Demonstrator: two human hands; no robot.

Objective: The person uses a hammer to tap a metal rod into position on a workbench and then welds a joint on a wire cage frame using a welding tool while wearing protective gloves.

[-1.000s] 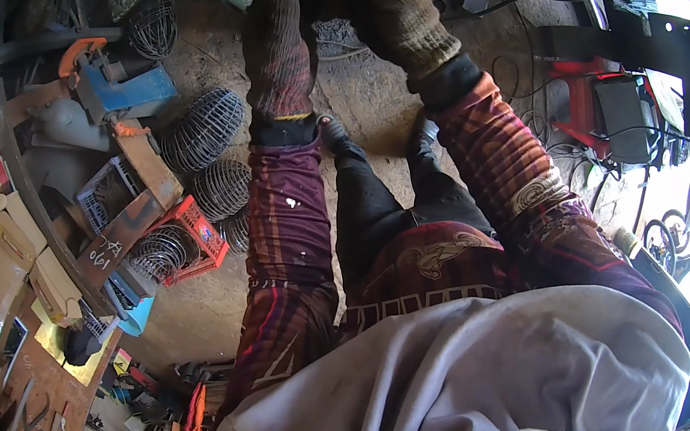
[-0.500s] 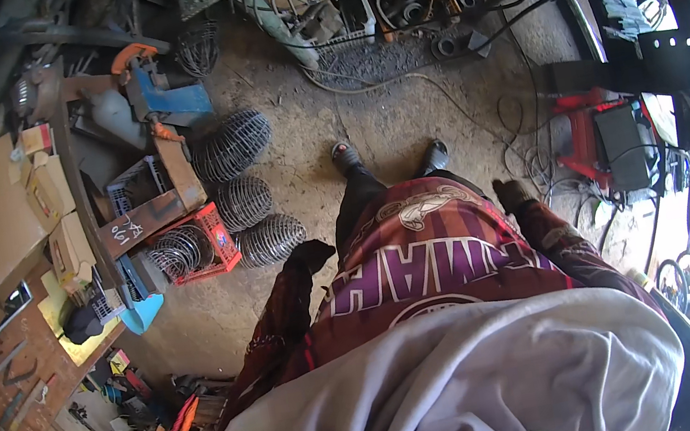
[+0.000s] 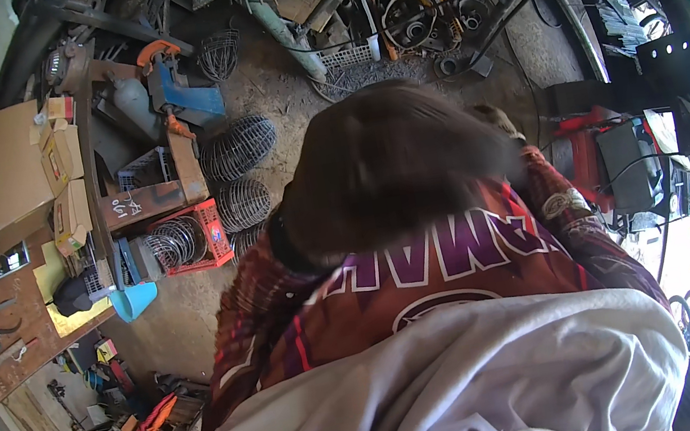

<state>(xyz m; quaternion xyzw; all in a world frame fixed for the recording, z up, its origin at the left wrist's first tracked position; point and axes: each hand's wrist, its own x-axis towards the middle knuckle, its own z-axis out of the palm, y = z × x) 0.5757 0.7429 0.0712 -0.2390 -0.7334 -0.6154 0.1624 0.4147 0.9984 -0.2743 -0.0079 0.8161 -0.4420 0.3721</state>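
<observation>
My left hand (image 3: pixel 392 166), in a dark glove, is raised close in front of my chest. It is smeared by motion, and its fingers cannot be made out. Just past it, my right hand (image 3: pixel 497 124) shows in part, in a brownish glove. The left hand hides some of it, including the fingers. I see nothing held in either hand. Rounded wire cages (image 3: pixel 239 148) lie on the floor to the left, and the left forearm covers part of the nearest one.
A red crate (image 3: pixel 215 230) with wire rings stands by a workbench with a blue and orange clamp-like tool (image 3: pixel 193 99). Cardboard boxes (image 3: pixel 14 175) sit at far left. Metal parts and tubing (image 3: pixel 284 43) crowd the far side; a red-framed machine (image 3: pixel 587 161) stands right.
My left hand has risen from beside my left hip to in front of my chest, toward the right hand. My right hand has moved slightly up.
</observation>
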